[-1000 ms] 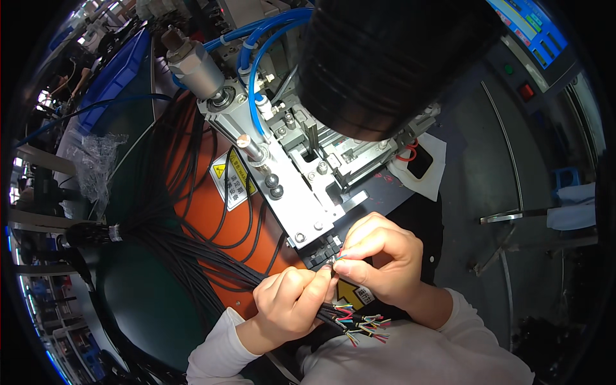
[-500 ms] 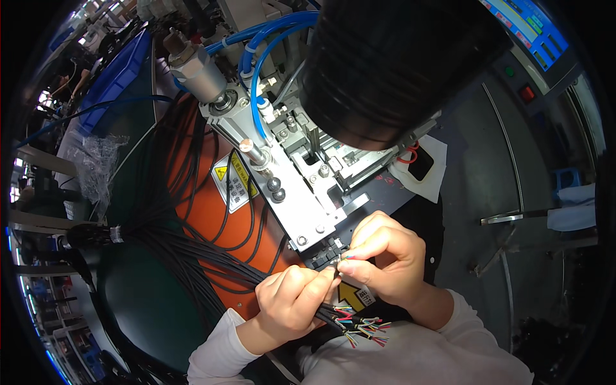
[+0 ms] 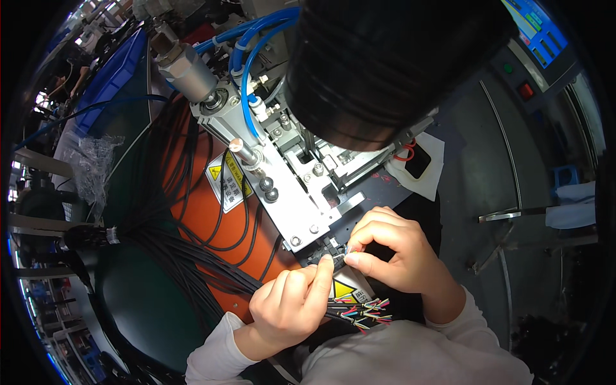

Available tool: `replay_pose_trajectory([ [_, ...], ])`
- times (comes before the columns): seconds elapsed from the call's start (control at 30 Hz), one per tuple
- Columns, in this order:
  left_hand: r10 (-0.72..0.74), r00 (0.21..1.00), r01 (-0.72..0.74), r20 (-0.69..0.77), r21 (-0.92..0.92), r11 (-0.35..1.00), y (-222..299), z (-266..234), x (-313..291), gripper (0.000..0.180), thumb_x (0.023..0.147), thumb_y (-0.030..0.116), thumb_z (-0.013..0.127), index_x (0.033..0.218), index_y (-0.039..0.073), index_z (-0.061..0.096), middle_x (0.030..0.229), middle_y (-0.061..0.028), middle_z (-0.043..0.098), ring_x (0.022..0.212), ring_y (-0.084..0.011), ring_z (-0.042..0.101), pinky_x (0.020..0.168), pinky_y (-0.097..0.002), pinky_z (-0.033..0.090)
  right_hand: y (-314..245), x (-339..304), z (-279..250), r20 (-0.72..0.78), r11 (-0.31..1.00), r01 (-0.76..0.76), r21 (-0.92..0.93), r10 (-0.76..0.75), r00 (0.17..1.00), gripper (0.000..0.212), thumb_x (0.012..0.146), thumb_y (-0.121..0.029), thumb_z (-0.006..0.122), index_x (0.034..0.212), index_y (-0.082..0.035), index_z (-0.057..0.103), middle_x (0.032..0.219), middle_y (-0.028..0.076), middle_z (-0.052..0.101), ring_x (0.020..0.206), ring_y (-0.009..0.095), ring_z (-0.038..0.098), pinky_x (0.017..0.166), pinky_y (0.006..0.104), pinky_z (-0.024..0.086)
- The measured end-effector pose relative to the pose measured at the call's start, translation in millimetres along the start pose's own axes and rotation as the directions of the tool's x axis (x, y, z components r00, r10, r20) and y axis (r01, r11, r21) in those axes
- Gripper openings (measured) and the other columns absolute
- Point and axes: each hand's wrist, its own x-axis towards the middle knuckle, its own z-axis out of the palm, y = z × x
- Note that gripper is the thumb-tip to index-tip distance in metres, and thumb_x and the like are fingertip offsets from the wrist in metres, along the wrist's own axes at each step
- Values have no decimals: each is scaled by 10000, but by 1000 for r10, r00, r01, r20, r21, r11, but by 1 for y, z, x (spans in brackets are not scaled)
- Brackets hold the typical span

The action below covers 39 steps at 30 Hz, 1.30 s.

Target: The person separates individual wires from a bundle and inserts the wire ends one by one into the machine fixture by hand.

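My right hand (image 3: pixel 399 260) pinches fine coloured wires (image 3: pixel 347 250) between thumb and index finger, beside a small black fixture (image 3: pixel 326 251) at the machine's near end. From the other side my left hand (image 3: pixel 287 307) reaches in, its index finger stretched to the fixture and the wire ends. Its other fingers are curled, and the thumb and whatever they grip are hidden. A bundle of black cables (image 3: pixel 224 264) runs in from the left and passes under this hand. Beyond it the stripped cable ends (image 3: pixel 362 312) fan out in red, white, green and other colours.
The metal press machine (image 3: pixel 282 192) stands just ahead on an orange base (image 3: pixel 192 221), with blue air hoses (image 3: pixel 246 83). A large black cylinder (image 3: pixel 398 70) hangs above. A dark device on white paper (image 3: pixel 418 162) lies right, below a screen (image 3: pixel 536 32). A blue bin (image 3: pixel 115 77) is far left.
My left index finger has straightened toward the fixture; before, it was bent in a pinch near the right fingertips. The right hand still pinches wires at the fixture. The view has shifted slightly.
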Motion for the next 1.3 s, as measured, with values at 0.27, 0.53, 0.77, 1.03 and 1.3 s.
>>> replay_pose_trajectory([
  [0.27, 12, 998, -13, 66, 11, 1000, 0, 1, 1, 283, 734, 67, 646, 1005, 3, 695, 669, 16, 487, 535, -75, 490, 428, -202, 353, 2, -2, 14, -195, 942, 216, -256, -269, 943, 169, 693, -76, 784, 764, -53, 632, 732, 44, 610, 669, 198, 569, 659, 314, 412],
  [0.53, 46, 999, -45, -23, 53, 998, 0, 5, 0, 278, 746, 25, 651, 1019, 6, 700, 669, 19, 483, 524, -65, 469, 426, -197, 345, 3, 0, 7, -99, 996, 50, -76, -58, 993, 118, 755, -88, 737, 779, -35, 634, 767, 49, 639, 699, 202, 589, 666, 315, 419],
  [0.77, 3, 1000, -2, -8, 25, 1000, 0, 8, -3, 283, 770, -30, 631, 1042, 11, 697, 618, 28, 333, 497, -64, 417, 410, -205, 342, 5, -2, 12, -139, 1000, -9, -16, 7, 990, 74, 780, -69, 703, 786, -17, 650, 791, 72, 662, 741, 206, 618, 711, 318, 448],
  [1.03, 37, 994, -39, 101, 17, 999, 5, 20, -8, 320, 751, 63, 621, 1065, 51, 684, 692, 22, 436, 551, -76, 443, 433, -204, 349, 32, -11, 18, -119, 993, -14, -118, 0, 993, 59, 776, -65, 685, 792, -19, 652, 769, 74, 646, 714, 217, 601, 700, 324, 436],
  [1.3, -92, 958, 65, 271, 107, 992, 13, 12, -3, 367, 714, 53, 634, 1073, 98, 696, 672, 0, 341, 535, -92, 392, 411, -227, 327, 30, -10, 27, -62, 930, 20, -368, -46, 997, 104, 700, -71, 688, 702, -60, 584, 682, 36, 547, 648, 221, 514, 639, 335, 380],
])
